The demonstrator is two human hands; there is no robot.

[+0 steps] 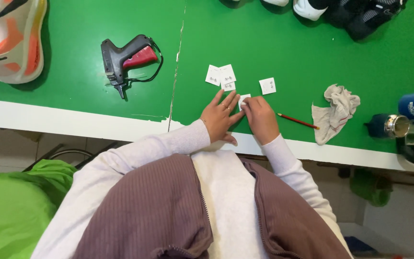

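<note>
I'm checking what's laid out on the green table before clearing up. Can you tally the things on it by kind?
Small white paper tags: 5 (a cluster of three, one apart, one between the left hand and right hand)
Tagging gun: 1
Red pencil: 1
Crumpled cloth: 1
Shoes: 3 at least, partly cut off ()
Total: 11

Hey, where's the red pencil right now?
In the head view the red pencil lies on the green table, just right of the right hand and left of the crumpled cloth, near the table's front edge.
</note>
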